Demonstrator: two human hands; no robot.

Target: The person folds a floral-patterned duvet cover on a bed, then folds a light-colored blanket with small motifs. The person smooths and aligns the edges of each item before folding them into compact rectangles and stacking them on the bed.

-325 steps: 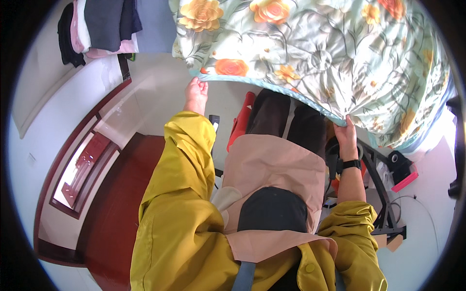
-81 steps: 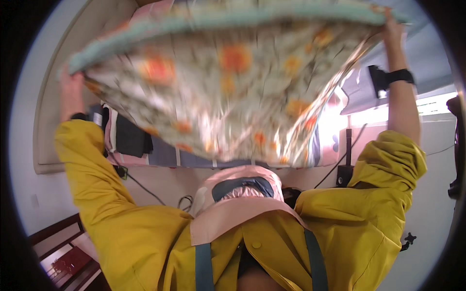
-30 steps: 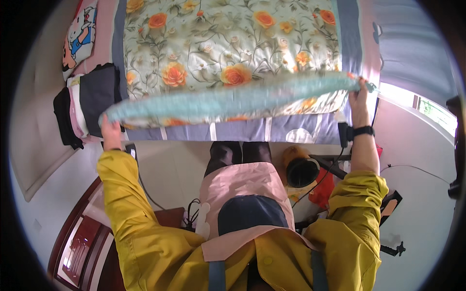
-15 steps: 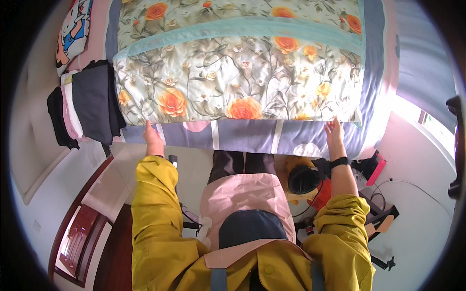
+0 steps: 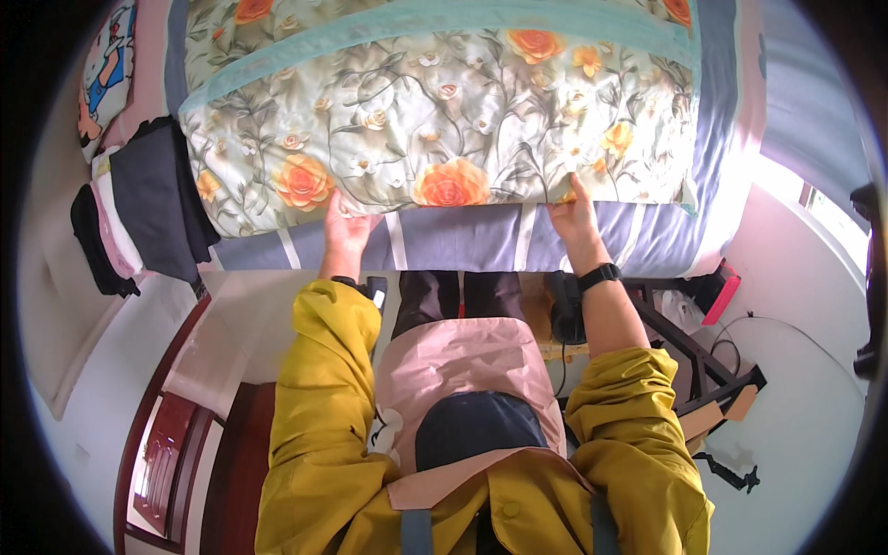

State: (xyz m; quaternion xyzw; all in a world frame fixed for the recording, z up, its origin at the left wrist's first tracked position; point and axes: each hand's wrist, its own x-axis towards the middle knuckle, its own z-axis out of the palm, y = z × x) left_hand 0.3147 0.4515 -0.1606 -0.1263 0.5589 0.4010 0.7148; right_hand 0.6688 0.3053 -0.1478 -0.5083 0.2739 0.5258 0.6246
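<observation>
A floral quilt with orange roses and a pale aqua band lies folded across the bed. My left hand grips its near edge left of the middle, thumb on top and the other fingers hidden beneath the cloth. On the right, my right hand pinches the same edge, its thumb over the fabric and its fingers mostly under it. Below the quilt's edge shows the blue-grey bedsheet with white stripes.
Folded dark clothes are stacked at the bed's left side, below a cartoon-print pillow. Under the right forearm stands a black metal frame, with a cable against the wall. A reddish-brown cabinet stands lower left.
Both hands have moved inward along the quilt's near edge, the left one rightward and the right one leftward. The bed and quilt appear slightly higher and further left in view.
</observation>
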